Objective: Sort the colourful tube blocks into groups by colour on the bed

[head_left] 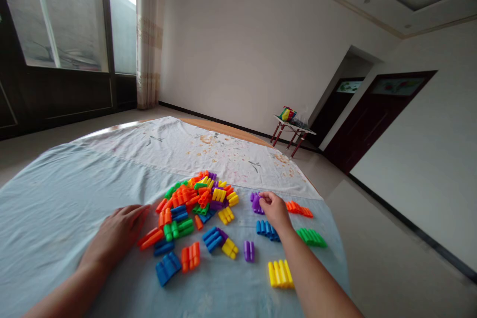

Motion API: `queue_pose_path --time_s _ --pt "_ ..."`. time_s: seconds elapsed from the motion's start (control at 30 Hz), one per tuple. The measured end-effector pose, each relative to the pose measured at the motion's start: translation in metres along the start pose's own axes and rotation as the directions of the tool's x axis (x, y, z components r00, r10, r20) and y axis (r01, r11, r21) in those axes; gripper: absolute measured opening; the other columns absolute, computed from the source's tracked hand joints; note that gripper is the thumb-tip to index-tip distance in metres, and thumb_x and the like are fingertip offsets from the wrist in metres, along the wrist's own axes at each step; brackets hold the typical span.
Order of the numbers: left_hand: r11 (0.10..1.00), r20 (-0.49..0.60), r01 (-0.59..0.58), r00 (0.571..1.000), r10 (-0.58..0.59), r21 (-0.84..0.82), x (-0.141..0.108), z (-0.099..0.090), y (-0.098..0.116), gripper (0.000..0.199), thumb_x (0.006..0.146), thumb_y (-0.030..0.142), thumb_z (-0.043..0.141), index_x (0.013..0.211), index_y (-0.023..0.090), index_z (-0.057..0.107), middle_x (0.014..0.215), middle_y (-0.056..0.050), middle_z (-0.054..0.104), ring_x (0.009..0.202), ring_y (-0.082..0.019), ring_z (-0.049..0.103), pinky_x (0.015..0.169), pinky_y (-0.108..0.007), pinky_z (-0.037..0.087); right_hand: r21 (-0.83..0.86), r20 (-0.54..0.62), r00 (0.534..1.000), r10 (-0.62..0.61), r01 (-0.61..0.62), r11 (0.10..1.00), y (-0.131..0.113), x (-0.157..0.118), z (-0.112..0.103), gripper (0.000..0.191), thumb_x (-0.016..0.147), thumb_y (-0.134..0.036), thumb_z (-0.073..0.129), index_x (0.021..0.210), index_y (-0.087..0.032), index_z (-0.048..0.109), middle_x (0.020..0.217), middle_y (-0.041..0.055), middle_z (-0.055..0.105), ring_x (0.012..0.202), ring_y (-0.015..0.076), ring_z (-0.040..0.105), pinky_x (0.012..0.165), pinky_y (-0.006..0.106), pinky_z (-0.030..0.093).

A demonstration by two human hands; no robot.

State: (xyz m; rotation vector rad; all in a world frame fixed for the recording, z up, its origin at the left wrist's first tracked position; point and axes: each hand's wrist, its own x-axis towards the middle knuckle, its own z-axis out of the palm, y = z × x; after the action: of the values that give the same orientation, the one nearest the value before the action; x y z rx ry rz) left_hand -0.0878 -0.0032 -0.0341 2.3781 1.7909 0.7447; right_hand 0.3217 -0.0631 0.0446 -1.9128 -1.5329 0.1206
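Observation:
My right hand [274,208] is closed on a purple block [258,203] right of the pile, with thumb and fingers pinched at its edge. My left hand [121,231] lies on the cloth with its fingers extended, left of the mixed pile [203,194] of orange, green, yellow, blue and purple blocks. Around my right forearm sit single-colour rows: blue [266,230], orange [299,209], green [312,237] and yellow [279,274]. A small purple block [249,251] lies nearer me, between the pile and the rows.
The round table carries a light blue cloth [59,194] and a white floral one [208,146]. Near the front lie a blue block [168,268] and an orange block [190,257]. Beyond stands a small table [296,126] with a colourful bag [287,114].

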Motion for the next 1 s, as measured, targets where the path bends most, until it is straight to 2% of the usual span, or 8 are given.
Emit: queue_pose_path --time_s 0.13,0.3,0.4,0.5,0.6,0.83,1.0 --pt "1.000 0.014 -0.008 1.000 0.008 0.005 0.001 -0.001 0.002 0.047 0.085 0.044 0.030 0.108 0.023 0.064 0.109 -0.007 0.067 0.099 -0.023 0.058 0.088 -0.035 0.044 -0.143 0.015 0.986 0.165 -0.161 0.976 0.037 0.016 -0.018 0.022 0.072 -0.020 0.052 0.086 -0.017 0.069 0.081 0.0051 0.072 0.076 0.0169 0.067 0.067 0.023 0.048" --pt "1.000 0.020 -0.007 1.000 0.006 0.014 0.000 -0.003 0.003 0.049 0.084 0.045 0.029 0.109 0.022 0.064 0.109 -0.008 0.067 0.098 -0.023 0.058 0.089 -0.036 0.043 -0.332 0.041 0.963 0.267 -0.239 0.912 0.054 0.021 -0.017 0.016 0.068 -0.017 0.056 0.073 -0.022 0.071 0.079 0.0039 0.072 0.081 0.0191 0.066 0.069 0.024 0.045" --pt "1.000 0.032 -0.008 0.999 0.007 0.020 0.000 -0.003 0.002 0.050 0.085 0.045 0.028 0.109 0.021 0.064 0.109 -0.009 0.066 0.098 -0.023 0.058 0.089 -0.037 0.043 -0.380 0.070 0.958 0.279 -0.233 0.895 0.057 0.023 -0.009 0.016 0.070 -0.017 0.057 0.072 -0.023 0.071 0.082 0.0042 0.073 0.084 0.0190 0.065 0.072 0.024 0.044" --pt "1.000 0.039 -0.007 0.999 0.006 0.024 0.000 -0.003 0.001 0.049 0.085 0.045 0.029 0.110 0.021 0.064 0.109 -0.008 0.066 0.098 -0.023 0.058 0.088 -0.036 0.044 -0.382 0.092 0.959 0.267 -0.214 0.899 0.061 0.025 -0.004 0.018 0.075 -0.019 0.055 0.083 -0.023 0.071 0.091 0.0046 0.072 0.090 0.0178 0.065 0.075 0.022 0.044" --pt "1.000 0.039 -0.005 0.999 0.004 0.025 0.000 -0.002 0.000 0.049 0.085 0.044 0.029 0.110 0.020 0.064 0.109 -0.008 0.066 0.098 -0.023 0.057 0.088 -0.035 0.043 -0.374 0.106 0.959 0.265 -0.208 0.904 0.067 0.025 -0.007 0.019 0.076 -0.024 0.057 0.091 -0.024 0.069 0.093 0.0036 0.072 0.090 0.0167 0.065 0.074 0.021 0.045" --pt "1.000 0.035 -0.004 0.999 0.003 0.020 0.001 -0.002 0.002 0.050 0.085 0.045 0.028 0.111 0.020 0.063 0.110 -0.008 0.066 0.098 -0.023 0.058 0.088 -0.035 0.043 -0.388 0.145 0.956 0.257 -0.184 0.903 0.080 0.013 -0.012 0.023 0.069 -0.030 0.066 0.091 -0.022 0.069 0.090 0.0036 0.072 0.086 0.0175 0.065 0.071 0.022 0.045" --pt "1.000 0.032 -0.010 0.999 0.010 0.014 0.000 -0.003 0.002 0.049 0.085 0.044 0.028 0.110 0.020 0.063 0.109 -0.008 0.066 0.098 -0.022 0.058 0.088 -0.035 0.044 -0.417 0.194 0.950 0.244 -0.145 0.897 0.078 0.012 -0.009 0.013 0.074 -0.027 0.059 0.073 -0.022 0.071 0.075 0.0022 0.072 0.075 0.0161 0.065 0.063 0.021 0.041"
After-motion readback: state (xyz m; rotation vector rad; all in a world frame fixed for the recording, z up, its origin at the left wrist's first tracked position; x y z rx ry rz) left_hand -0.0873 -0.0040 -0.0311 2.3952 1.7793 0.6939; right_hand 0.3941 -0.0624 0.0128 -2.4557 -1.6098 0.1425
